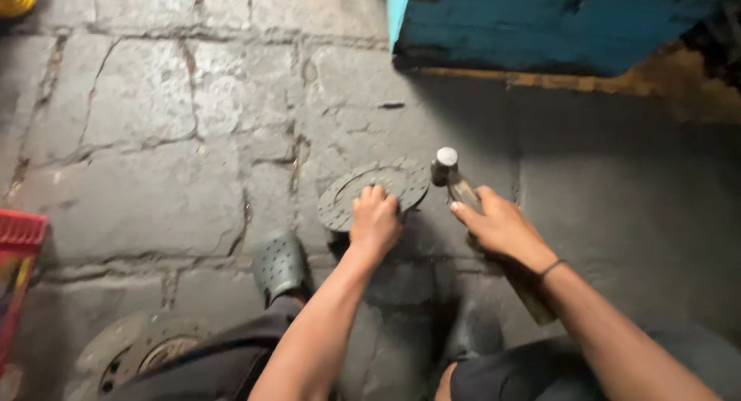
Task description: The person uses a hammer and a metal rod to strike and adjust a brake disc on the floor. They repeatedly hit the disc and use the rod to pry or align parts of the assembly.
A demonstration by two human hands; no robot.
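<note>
A floor [154, 154] of cracked grey stone slabs fills most of the view. At the far right stands a big blue wooden box [540, 19], its paint worn, with a strip of bare yellowish wood along its lower edge; what it holds cannot be seen. At the left edge sits a red plastic crate [19, 239], its contents too cut off to tell.

In the near left corner a second round metal disc [135, 355] lies flat on the floor, partly under the person's leg. Just beyond it, a grey perforated clog [279, 266] is planted on the stones.

In the middle lies a round grey friction disc [370, 191] dotted with small holes, raised a little off the floor. The left hand [375, 219] rests on its near edge, fingers curled down and gripping the rim. Just right of the disc, a hammer [445, 168] stands with its metal head up and close to the disc's right edge. The right hand [498, 225] is closed around the hammer's wooden handle, whose end juts out near the forearm. A thin dark band [550, 268] circles the right wrist.
</note>
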